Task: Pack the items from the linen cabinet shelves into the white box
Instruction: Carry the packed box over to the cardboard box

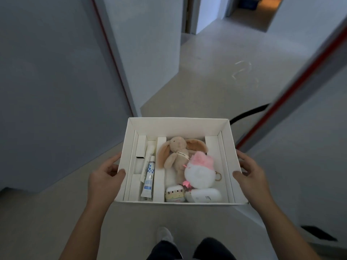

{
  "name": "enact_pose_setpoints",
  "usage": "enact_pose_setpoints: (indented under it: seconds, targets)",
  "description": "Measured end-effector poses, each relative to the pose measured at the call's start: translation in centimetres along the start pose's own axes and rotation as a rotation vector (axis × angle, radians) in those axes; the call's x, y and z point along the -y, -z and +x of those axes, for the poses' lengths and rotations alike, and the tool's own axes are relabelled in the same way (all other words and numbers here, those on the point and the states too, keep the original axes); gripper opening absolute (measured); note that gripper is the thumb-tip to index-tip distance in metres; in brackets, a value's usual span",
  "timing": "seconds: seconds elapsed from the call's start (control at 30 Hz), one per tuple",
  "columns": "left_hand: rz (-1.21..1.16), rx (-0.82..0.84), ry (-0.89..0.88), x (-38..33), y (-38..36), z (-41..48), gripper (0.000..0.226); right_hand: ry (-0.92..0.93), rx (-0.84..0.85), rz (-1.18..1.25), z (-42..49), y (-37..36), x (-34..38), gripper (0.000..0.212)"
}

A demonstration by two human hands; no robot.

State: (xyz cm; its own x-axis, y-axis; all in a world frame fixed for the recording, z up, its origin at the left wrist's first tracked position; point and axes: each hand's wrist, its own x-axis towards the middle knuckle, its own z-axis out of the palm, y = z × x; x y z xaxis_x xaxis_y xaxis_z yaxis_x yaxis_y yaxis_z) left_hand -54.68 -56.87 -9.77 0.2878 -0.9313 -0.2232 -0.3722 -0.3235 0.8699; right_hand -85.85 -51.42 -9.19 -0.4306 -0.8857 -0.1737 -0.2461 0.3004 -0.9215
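Note:
I hold the white box [178,123] in front of me above the floor. My left hand [105,177] grips its left wall and my right hand [249,171] grips its right wall, thumbs over the rim. Inside lie a beige plush bunny [176,152], a white and pink fluffy toy [201,171], a small cat-faced plush [174,194], a white bottle [204,195] on its side, and white tubes [149,177] in the left compartment beside a slim white carton [140,147].
I stand in a pale-floored hallway between grey walls with red trim: one wall [56,81] on the left, another [300,137] on the right. A doorway [206,14] opens ahead. My legs and a shoe [165,235] show below the box.

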Motion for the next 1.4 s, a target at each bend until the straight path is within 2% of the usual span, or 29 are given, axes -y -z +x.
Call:
enact_pose_setpoints:
  seconds: [0.3, 0.73, 0.9, 1.07, 1.4]
  targets:
    - [-0.082, -0.284, 0.155, 2.1, 3.5, 0.1, 0.049, 0.129, 0.317, -0.037, 7.4, -6.8, 3.7, 0.058]
    - [-0.204, -0.932, 0.395, 1.7, 2.6, -9.9, 0.044, 0.480, 0.965, -0.116, 12.4, -15.3, 11.1, 0.061]
    - [-0.233, -1.123, 0.511, 2.2, 1.9, -14.5, 0.044, 0.542, 1.179, -0.129, 10.2, -19.0, 12.1, 0.062]
    - [-0.272, -1.289, 0.597, 3.4, 1.7, -19.7, 0.045, 0.567, 1.324, -0.161, 5.7, -21.7, 12.0, 0.063]
    - [-0.370, -1.503, 0.750, 8.2, 3.0, -33.8, 0.044, 0.609, 1.601, -0.251, -9.5, -23.7, 9.8, 0.060]
